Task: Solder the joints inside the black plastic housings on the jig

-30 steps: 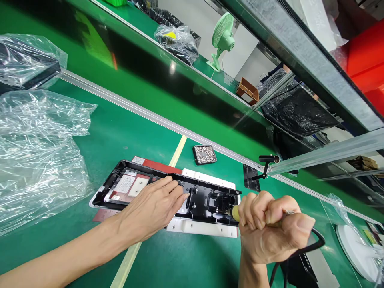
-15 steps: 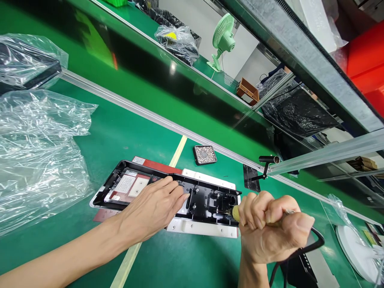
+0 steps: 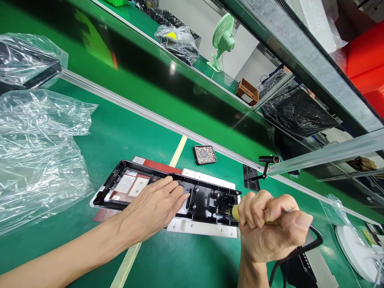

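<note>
A long black plastic housing (image 3: 204, 200) lies slanted across the bench on a reddish-brown and white fixture (image 3: 198, 229). My left hand (image 3: 163, 200) rests over its middle, fingers together and bent, gripping it down; the fingertips are partly hidden. At the housing's right end, my right hand (image 3: 270, 224) is wrapped around a corded electric screwdriver (image 3: 235, 213) with a yellowish nose. The screwdriver's thin bit points left into the housing, among posts and ribs; its exact contact point is hard to make out. A black cable (image 3: 313, 240) runs from behind my right hand.
A small black tray of screws (image 3: 205, 155) sits behind the housing. Clear plastic bags (image 3: 45, 160) cover the left side. A metal rail (image 3: 144, 116) borders the bench, with a black tubular holder (image 3: 269, 159) at right. A white round object (image 3: 357, 252) stands far right.
My right hand and the screwdriver have shifted very slightly left, and the cable with them. My left hand and the housing look unmoved.
</note>
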`<state>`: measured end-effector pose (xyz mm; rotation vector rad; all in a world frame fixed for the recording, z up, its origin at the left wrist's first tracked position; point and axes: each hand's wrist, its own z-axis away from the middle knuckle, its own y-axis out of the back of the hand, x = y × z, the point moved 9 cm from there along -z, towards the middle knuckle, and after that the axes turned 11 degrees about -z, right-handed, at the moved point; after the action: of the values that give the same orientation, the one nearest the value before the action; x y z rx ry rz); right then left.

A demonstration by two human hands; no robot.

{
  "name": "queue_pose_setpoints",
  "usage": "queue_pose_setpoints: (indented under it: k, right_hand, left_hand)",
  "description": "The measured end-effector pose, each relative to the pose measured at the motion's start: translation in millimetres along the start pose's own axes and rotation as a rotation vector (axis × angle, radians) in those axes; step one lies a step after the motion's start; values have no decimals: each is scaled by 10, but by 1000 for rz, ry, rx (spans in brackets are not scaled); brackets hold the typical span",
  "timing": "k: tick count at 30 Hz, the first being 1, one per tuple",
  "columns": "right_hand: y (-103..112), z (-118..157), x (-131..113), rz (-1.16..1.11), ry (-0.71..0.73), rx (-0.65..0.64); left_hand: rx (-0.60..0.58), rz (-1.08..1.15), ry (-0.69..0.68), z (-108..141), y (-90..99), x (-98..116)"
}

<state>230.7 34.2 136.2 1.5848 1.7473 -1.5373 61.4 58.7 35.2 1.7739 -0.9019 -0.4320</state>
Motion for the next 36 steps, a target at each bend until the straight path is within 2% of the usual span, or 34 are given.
queue_pose_setpoints:
  k: [25, 36]
  right_hand:
    - [37, 5, 3, 9, -1, 34]
    - [24, 8, 7, 15, -6, 4]
  left_hand:
    - [6, 21, 12, 7, 4, -7]
    - [16, 20, 10, -2, 9, -3]
